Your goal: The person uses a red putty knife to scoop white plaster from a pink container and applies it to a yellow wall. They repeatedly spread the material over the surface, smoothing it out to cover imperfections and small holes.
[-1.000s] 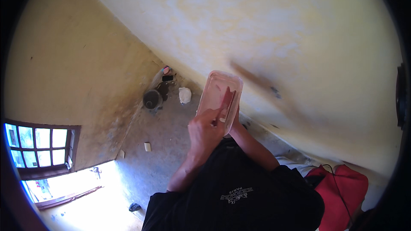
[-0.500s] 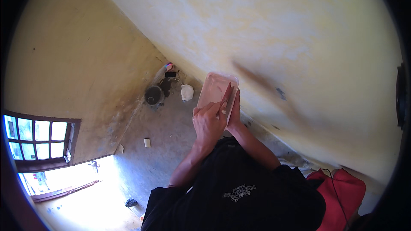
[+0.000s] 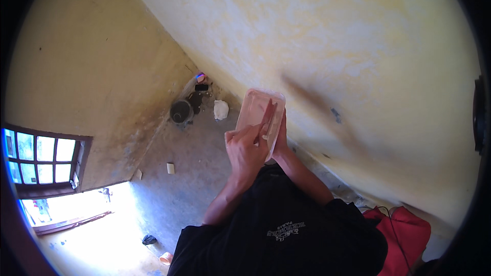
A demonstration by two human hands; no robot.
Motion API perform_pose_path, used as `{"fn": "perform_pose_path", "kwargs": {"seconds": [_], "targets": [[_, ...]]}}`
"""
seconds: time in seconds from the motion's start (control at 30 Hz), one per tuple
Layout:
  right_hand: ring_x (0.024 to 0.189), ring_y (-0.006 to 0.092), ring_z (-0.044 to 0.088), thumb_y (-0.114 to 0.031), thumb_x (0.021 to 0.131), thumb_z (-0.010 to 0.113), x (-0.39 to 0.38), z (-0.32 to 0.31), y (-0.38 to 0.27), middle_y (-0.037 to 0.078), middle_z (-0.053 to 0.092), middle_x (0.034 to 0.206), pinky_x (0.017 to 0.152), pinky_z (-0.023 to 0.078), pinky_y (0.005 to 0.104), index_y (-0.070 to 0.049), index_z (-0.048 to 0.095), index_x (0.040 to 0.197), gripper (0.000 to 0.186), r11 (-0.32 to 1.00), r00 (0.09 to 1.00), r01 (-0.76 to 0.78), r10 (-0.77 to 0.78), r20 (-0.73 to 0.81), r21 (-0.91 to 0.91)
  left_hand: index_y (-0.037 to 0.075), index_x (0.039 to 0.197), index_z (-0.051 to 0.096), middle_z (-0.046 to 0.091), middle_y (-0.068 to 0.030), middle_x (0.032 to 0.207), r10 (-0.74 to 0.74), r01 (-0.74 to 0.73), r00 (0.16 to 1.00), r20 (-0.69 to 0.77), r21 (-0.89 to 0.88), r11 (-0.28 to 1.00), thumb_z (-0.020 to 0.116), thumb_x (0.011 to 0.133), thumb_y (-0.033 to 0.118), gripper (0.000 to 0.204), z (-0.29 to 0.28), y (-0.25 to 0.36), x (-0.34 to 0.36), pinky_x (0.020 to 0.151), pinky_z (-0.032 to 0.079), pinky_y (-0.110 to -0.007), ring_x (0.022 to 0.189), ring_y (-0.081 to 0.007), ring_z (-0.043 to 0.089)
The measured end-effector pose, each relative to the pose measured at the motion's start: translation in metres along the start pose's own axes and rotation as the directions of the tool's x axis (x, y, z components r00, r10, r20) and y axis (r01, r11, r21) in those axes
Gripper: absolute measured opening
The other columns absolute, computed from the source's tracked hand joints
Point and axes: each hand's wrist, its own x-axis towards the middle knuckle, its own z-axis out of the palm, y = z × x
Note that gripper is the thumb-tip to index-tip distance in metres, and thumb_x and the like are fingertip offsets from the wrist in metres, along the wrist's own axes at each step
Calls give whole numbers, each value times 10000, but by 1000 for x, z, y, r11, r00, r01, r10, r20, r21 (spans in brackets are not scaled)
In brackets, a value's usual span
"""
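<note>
In front of my chest is a shallow, rectangular, pinkish plastic tub [image 3: 248, 108], with pale paste smeared inside. My right hand [image 3: 281, 140] grips it along its right side, the fingers mostly hidden behind the wall. My left hand [image 3: 246, 149] is closed on a flat, narrow, reddish putty-knife-like tool [image 3: 268, 114]; its exact kind is hard to make out. The tool slants over the tub's inside, close to its right wall. Part of my left hand covers the tub's lower left portion.
A yellow wall [image 3: 358, 71] with whitish patches rises close on the right. In the floor corner stand a dark bucket [image 3: 181, 112] and a white bag-like lump [image 3: 221, 110]. A pale block [image 3: 170, 168] lies on the floor. Red cloth [image 3: 406, 237] hangs behind me at right.
My left hand has moved slightly left and down, and the tool lies a little further left and lower in the tub. The right hand keeps its hold.
</note>
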Motion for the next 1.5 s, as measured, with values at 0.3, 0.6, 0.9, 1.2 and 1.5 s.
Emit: {"fn": "perform_pose_path", "kwargs": {"seconds": [0.3,0.6,0.9,1.2,1.5], "targets": [[1106,231,616,-715,961,326,-8,20,-6,48,616,1202,947,528,418,-164,518,1374,715,999,998,38,-38,-51,-11,73,778,645,575,-64,655,-6,6,1000,-27,6,1000,668,793,60,31,-7,-17,-2,685,327,-383,581,-268,532],[1205,258,578,-562,1024,349,-10,23,-1,72,555,1363,1015,496,444,-139,462,1438,602,985,975,-16,-23,222,171,60,715,629,554,-90,627,21,-22,999,-49,-18,1000,697,820,78,127,-16,-11,-11,678,301,-401,540,-296,474],[1175,244,579,-683,978,333,-14,18,5,61,575,1308,1005,492,432,-152,501,1384,690,999,1000,-8,7,30,44,69,762,675,609,-81,672,-15,15,1000,10,-45,999,695,818,98,66,-15,-9,-23,723,313,-402,563,-280,504],[1177,263,583,-735,945,332,-20,30,0,80,581,1308,1004,498,444,-122,480,1405,781,1000,1000,-4,4,9,23,56,843,716,630,-100,669,-123,136,990,76,-200,970,671,821,86,58,-19,-12,-29,736,334,-376,577,-256,554],[1130,277,616,-762,930,320,-11,15,2,94,603,1283,967,525,439,-142,486,1403,798,971,968,-123,72,242,206,27,843,723,533,-137,562,-167,167,986,8,-115,979,700,856,139,116,-16,-17,-27,654,358,-398,519,-297,469]]}}
